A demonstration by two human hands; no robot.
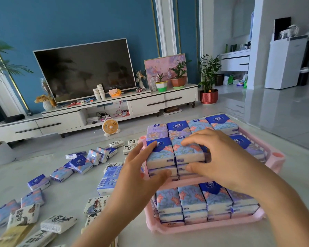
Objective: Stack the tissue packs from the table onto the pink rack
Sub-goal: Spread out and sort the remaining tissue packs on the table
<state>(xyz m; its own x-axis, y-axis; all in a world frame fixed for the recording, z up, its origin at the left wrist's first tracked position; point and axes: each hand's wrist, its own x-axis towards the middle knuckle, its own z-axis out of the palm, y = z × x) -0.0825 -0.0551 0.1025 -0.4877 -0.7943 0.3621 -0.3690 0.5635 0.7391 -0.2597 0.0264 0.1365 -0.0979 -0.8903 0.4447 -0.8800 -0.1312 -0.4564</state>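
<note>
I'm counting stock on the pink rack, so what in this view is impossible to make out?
Head view, all items:
Tissue packs under the right hand on the upper shelf: covered by it.
Rear packs on the lower shelf: hidden by the upper shelf.
Packs on the table behind the left forearm.
Packs at the bottom-left corner: cut off by the edge.
Wrapper print: too small.

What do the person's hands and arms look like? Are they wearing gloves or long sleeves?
No gloves and no sleeves that I can see. The left hand and right hand are both bare, with no rings, watch or bracelet showing. The left forearm and right forearm are bare too, right down to the bottom edge of the picture.
</note>
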